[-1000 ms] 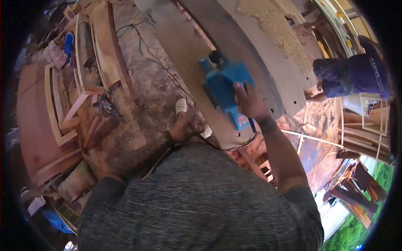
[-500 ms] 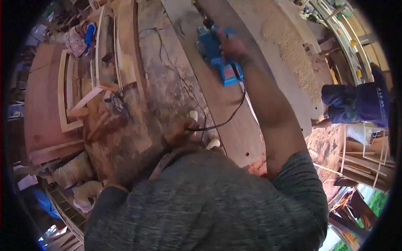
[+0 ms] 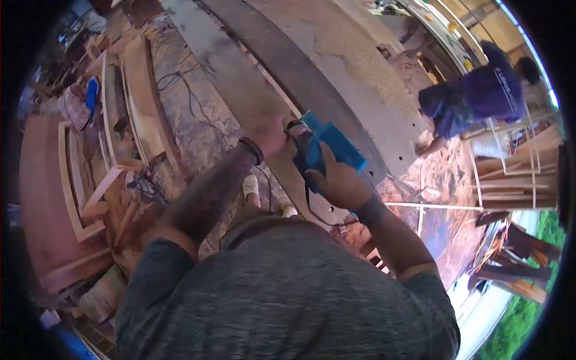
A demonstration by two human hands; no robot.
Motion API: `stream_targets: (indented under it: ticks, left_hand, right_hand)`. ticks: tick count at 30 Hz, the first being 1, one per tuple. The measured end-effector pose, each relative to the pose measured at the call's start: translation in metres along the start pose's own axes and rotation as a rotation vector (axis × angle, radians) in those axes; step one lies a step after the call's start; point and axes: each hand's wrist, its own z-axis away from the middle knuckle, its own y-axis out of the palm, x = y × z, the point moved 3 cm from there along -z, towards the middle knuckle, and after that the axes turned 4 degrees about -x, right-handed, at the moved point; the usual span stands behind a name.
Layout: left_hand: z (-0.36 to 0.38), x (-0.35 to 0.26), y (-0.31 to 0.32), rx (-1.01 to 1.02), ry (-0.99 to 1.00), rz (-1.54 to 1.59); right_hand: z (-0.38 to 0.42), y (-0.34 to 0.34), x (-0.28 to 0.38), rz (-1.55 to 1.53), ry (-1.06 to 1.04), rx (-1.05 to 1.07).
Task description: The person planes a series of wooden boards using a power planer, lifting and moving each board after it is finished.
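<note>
A blue power planer (image 3: 336, 147) is at the near part of a long wooden board (image 3: 240, 84). My right hand (image 3: 342, 180) is wrapped round its handle. My left hand (image 3: 270, 133), blurred by motion, reaches over the board to the planer's left side; whether it touches the tool or holds anything is unclear. A dark cord (image 3: 309, 207) loops below the planer toward the board's near end. A second, darker board (image 3: 300, 72) lies alongside to the right.
Wood shavings (image 3: 354, 60) cover a surface beyond the boards. A person in dark blue (image 3: 480, 96) bends at the right. Wooden frames (image 3: 108, 174) lie at the left, and another person (image 3: 73, 105) is farther back. Thin strips (image 3: 432, 207) stand at the right.
The planer and my right hand have come back toward me. My left hand has moved forward from the cord to beside the planer. The view has turned toward the right.
</note>
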Motion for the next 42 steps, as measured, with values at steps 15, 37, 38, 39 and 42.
stream_targets:
  ticks: [15, 37, 38, 39, 42]
  left_hand:
    - [0.015, 0.004, 0.05, -0.061, 0.542, 0.107]
    - [0.075, 0.011, 0.052, -0.065, 0.175, 0.277]
    - [0.082, 0.012, 0.052, -0.018, 0.088, 0.324]
    - [0.083, -0.001, 0.045, -0.01, 0.089, 0.32]
    - [0.059, -0.032, 0.038, 0.023, 0.114, 0.251]
  right_hand:
    - [0.046, 0.013, -0.025, 0.003, -0.087, 0.005]
    - [0.037, 0.002, -0.075, -0.24, -0.108, -0.128]
    - [0.038, 0.002, -0.072, -0.246, -0.101, -0.11]
    - [0.042, 0.002, -0.068, -0.252, -0.091, -0.088]
    - [0.049, 0.003, -0.038, -0.128, -0.015, 0.049]
